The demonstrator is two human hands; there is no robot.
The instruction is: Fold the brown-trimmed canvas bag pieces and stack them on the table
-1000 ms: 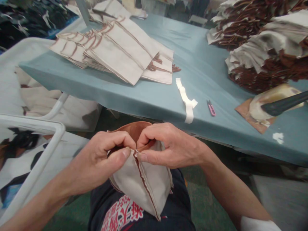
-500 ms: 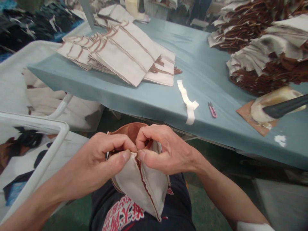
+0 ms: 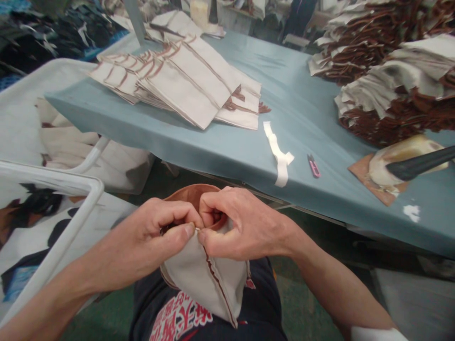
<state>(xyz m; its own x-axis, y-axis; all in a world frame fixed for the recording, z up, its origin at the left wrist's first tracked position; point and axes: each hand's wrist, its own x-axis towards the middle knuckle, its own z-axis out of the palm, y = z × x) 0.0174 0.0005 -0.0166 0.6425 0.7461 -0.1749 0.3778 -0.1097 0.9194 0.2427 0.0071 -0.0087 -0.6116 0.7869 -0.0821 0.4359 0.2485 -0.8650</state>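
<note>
Over my lap hangs a white fabric piece (image 3: 227, 279) with a brown seam down its middle and a brown inner side showing at the top. It looks like a sewn pouch, its top edge pinched between both hands. My left hand (image 3: 159, 237) grips that edge left of the seam, thumb against bent forefinger. Close beside it, my right hand (image 3: 238, 225) pinches the same edge at the seam, its curled fingers reaching inside the opening. The fingertips nearly touch and cover the bit of edge between them.
A blue-covered table (image 3: 295, 94) stands ahead, with flat white pieces (image 3: 192, 76) stacked on it. Also there are a paper strip (image 3: 277, 154), pink thread snips (image 3: 313, 166), a glue pot with black-handled brush (image 3: 394, 163) and brown-white piles (image 3: 394, 99). White bins (image 3: 95, 187) stand at left.
Both hands still pinch the top edge. My right thumb has shifted slightly left and down over the seam, and more of the brown inside shows. The view has tilted slightly.
</note>
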